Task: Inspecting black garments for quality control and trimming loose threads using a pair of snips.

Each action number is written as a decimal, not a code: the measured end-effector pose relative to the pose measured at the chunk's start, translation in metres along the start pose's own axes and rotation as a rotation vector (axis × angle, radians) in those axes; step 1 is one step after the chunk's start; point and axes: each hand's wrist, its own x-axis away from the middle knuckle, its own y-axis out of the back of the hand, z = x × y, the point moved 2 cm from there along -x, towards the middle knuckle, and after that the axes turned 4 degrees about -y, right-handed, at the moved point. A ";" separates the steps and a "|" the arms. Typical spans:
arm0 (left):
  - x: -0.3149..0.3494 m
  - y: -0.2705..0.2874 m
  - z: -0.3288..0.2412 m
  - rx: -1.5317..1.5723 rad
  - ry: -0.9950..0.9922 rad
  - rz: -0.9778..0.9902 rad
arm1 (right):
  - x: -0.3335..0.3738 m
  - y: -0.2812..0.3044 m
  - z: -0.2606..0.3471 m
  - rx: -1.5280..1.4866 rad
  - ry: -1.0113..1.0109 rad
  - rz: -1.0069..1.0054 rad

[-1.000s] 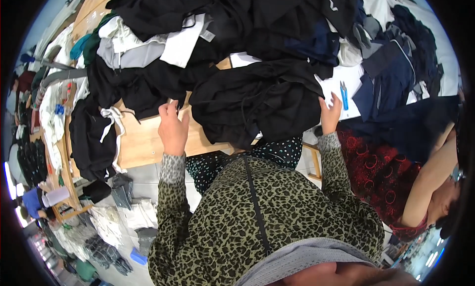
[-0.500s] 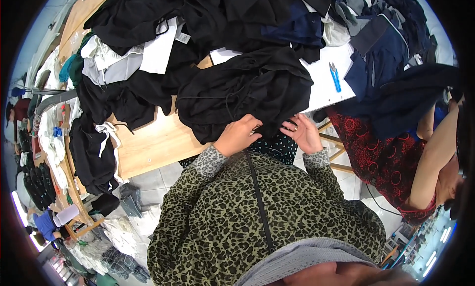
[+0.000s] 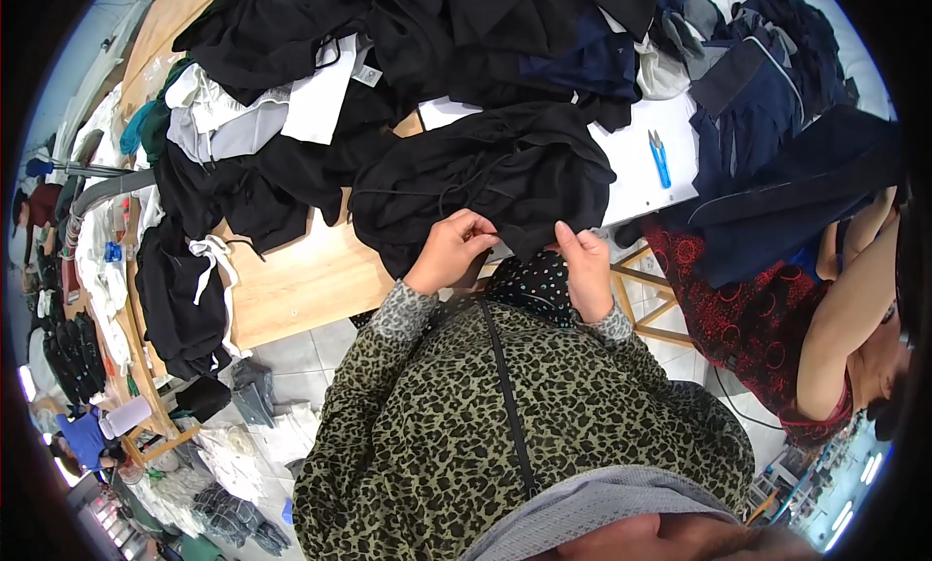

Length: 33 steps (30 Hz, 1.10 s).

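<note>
A black garment (image 3: 529, 168) with a drawstring lies bunched at the near edge of the table, part of it hanging over. My left hand (image 3: 449, 252) pinches its near edge between thumb and forefinger. To the right, my right hand (image 3: 585, 268) holds the same edge, thumb on top and the fingers partly hidden. The cloth between the two hands is drawn out toward me. Blue-handled thread snips (image 3: 660, 159) rest on the white board (image 3: 631, 197), beyond my right hand and apart from it.
Black clothes (image 3: 427, 37) are heaped at the back, with a white and grey garment (image 3: 228, 115) on the left. Navy garments (image 3: 743, 115) pile up at the right. A co-worker in a red-patterned black dress (image 3: 718, 313) sits close on my right, handling dark navy cloth (image 3: 767, 216).
My right hand has turned upright and closed on the garment's edge. My left fingers have tightened into a pinch. At the right, the co-worker's navy cloth has shifted.
</note>
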 end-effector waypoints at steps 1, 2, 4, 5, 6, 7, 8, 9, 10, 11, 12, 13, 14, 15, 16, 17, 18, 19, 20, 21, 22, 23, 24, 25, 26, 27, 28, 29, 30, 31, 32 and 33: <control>0.001 0.004 -0.007 0.027 -0.017 -0.020 | 0.002 -0.015 0.015 -0.236 -0.087 -0.005; 0.002 0.008 -0.014 0.054 -0.035 -0.040 | 0.001 -0.020 0.018 -0.230 -0.085 -0.001; 0.003 0.015 -0.025 0.062 -0.048 -0.085 | -0.001 -0.028 0.024 -0.330 -0.074 0.028; 0.004 0.018 -0.030 0.075 -0.072 -0.113 | -0.008 -0.013 0.015 -0.193 0.011 0.120; 0.005 0.021 -0.034 0.086 -0.096 -0.141 | -0.009 -0.018 0.018 -0.187 0.011 0.130; 0.005 0.023 -0.036 0.087 -0.097 -0.152 | -0.011 -0.025 0.021 -0.183 0.026 0.089; 0.006 0.024 -0.037 0.080 -0.104 -0.155 | -0.012 -0.029 0.024 -0.179 0.041 0.047; 0.006 0.025 -0.038 0.074 -0.110 -0.161 | -0.012 -0.032 0.025 -0.257 -0.021 0.116; 0.007 0.026 -0.038 0.076 -0.110 -0.172 | -0.011 -0.036 0.027 -0.251 -0.023 0.126; 0.008 0.026 -0.038 0.080 -0.107 -0.185 | -0.009 -0.041 0.029 -0.293 -0.080 0.163; 0.009 0.026 -0.037 0.084 -0.103 -0.196 | -0.007 -0.046 0.032 -0.335 -0.138 0.199; 0.009 0.026 -0.037 0.087 -0.102 -0.206 | -0.009 -0.043 0.028 -0.337 -0.147 0.259; 0.010 0.026 -0.036 0.074 -0.103 -0.212 | -0.008 -0.045 0.028 -0.331 -0.150 0.266; 0.010 0.026 -0.036 0.061 -0.103 -0.216 | -0.008 -0.046 0.028 -0.353 -0.147 0.304; 0.011 0.026 -0.035 0.064 -0.102 -0.223 | -0.007 -0.048 0.029 -0.375 -0.145 0.341; 0.011 0.025 -0.034 0.053 -0.101 -0.242 | -0.007 -0.050 0.028 -0.370 -0.148 0.346; 0.012 0.025 -0.033 0.042 -0.099 -0.259 | -0.007 -0.051 0.028 -0.385 -0.145 0.351; 0.013 0.025 -0.033 0.044 -0.098 -0.264 | -0.007 -0.053 0.027 -0.400 -0.142 0.357; 0.013 0.025 -0.033 0.028 -0.110 -0.273 | -0.006 -0.053 0.028 -0.397 -0.144 0.360; 0.014 0.025 -0.033 0.011 -0.121 -0.282 | -0.006 -0.054 0.027 -0.400 -0.149 0.340; 0.015 0.024 -0.033 0.010 -0.120 -0.286 | -0.005 -0.054 0.027 -0.404 -0.153 0.320; 0.017 0.023 -0.034 -0.040 -0.160 -0.387 | -0.004 -0.055 0.025 -0.403 -0.155 0.324; 0.018 0.022 -0.038 -0.090 -0.201 -0.487 | -0.005 -0.054 0.024 -0.391 -0.142 0.293; 0.021 0.018 -0.043 -0.079 -0.233 -0.504 | -0.004 -0.053 0.023 -0.380 -0.130 0.263; 0.025 0.014 -0.049 -0.068 -0.265 -0.520 | -0.003 -0.054 0.023 -0.379 -0.130 0.265; 0.029 0.009 -0.059 -0.103 -0.259 -0.457 | -0.001 -0.055 0.023 -0.358 -0.120 0.235; 0.030 0.002 -0.064 -0.119 -0.277 -0.430 | 0.001 -0.055 0.022 -0.337 -0.109 0.205; 0.027 -0.004 -0.065 -0.180 -0.344 -0.454 | 0.002 -0.054 0.020 -0.336 -0.109 0.206; 0.025 -0.008 -0.063 -0.245 -0.411 -0.481 | 0.004 -0.056 0.019 -0.366 -0.089 0.255; 0.024 -0.008 -0.057 -0.338 -0.420 -0.475 | 0.005 -0.059 0.018 -0.396 -0.070 0.304; 0.023 -0.008 -0.052 -0.340 -0.420 -0.480 | 0.006 -0.059 0.021 -0.410 -0.090 0.324; 0.022 -0.007 -0.048 -0.317 -0.428 -0.456 | 0.010 -0.065 0.030 -0.408 -0.091 0.328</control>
